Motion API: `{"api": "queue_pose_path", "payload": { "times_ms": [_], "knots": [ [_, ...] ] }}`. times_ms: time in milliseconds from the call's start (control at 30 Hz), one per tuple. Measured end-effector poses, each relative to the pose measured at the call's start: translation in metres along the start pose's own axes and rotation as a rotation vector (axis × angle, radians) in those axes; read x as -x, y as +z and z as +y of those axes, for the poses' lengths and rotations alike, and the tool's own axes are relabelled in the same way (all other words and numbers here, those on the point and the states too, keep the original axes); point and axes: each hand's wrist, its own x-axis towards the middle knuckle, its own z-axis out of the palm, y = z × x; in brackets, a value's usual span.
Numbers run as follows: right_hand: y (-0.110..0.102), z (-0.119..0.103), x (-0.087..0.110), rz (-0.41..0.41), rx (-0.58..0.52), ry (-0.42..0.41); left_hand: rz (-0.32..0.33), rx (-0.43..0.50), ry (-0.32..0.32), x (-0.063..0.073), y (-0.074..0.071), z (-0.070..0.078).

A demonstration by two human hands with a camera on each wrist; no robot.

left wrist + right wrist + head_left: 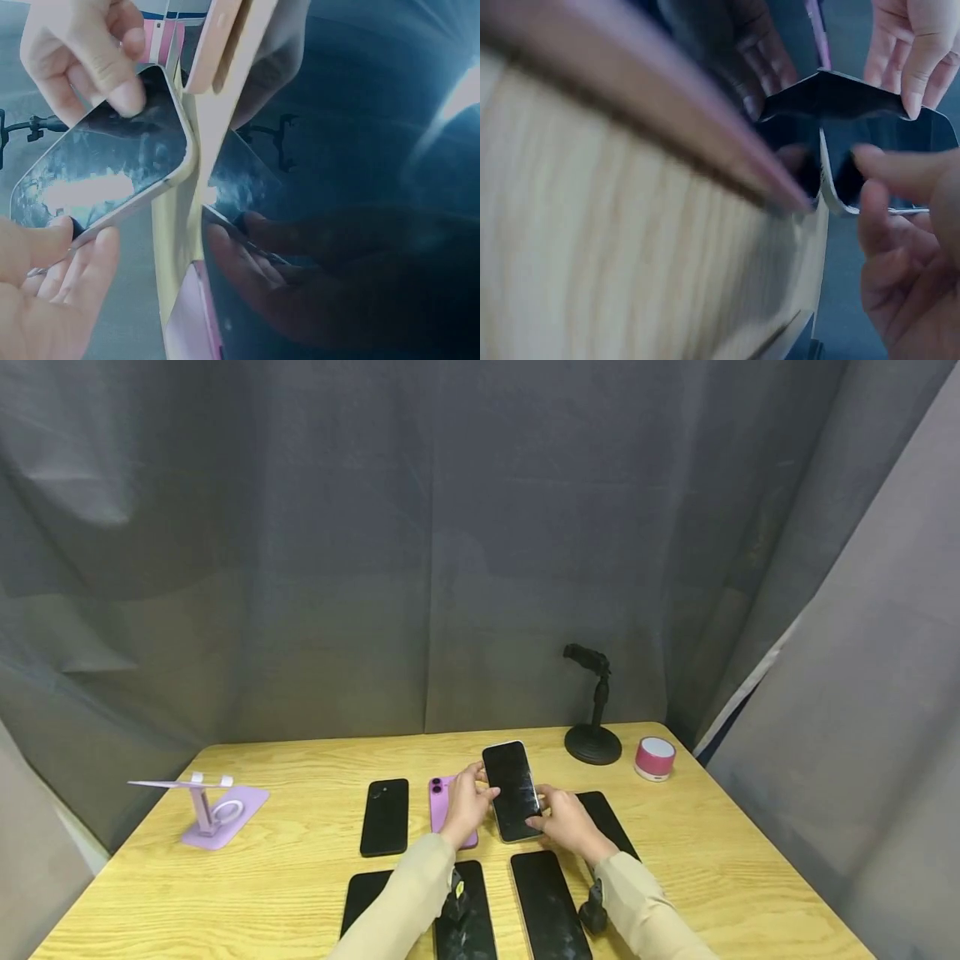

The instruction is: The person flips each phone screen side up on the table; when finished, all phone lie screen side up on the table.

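Note:
Both hands hold one smartphone (512, 792) with a dark screen and pale frame, its screen facing up toward the head camera and tilted. My left hand (467, 807) grips its left long edge, thumb on the screen side. At the lower right edge, my right hand (570, 822) pinches it with the thumb over the glass. The left wrist view shows smudges and a bright reflection on the phone's screen (142, 150). Beside the left hand lies a purple phone (438, 797) with its camera side up, partly covered by that hand. A dark phone (606, 818) lies partly behind the right hand.
Nearer me lie more dark phones (551, 906), some partly under the sleeves. A black phone (385, 818) lies left of the purple one. A black round-based stand (593, 743) and pink cylinder (655, 760) are back right; a purple folding stand (217, 818) is far left.

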Motion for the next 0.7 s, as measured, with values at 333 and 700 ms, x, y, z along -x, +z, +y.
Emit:
{"api": "queue_pose_path", "payload": {
  "times_ms": [333, 700],
  "knots": [
    [0.0037, 0.0047, -0.0011, -0.104, 0.087, -0.041, -0.011, -0.018, -0.016, -0.0016, 0.003, -0.0052],
    [0.0005, 0.0064, -0.0015, -0.174, 0.143, -0.031, -0.186, -0.077, -0.046, 0.0077, -0.001, -0.0066]
  ]
}}
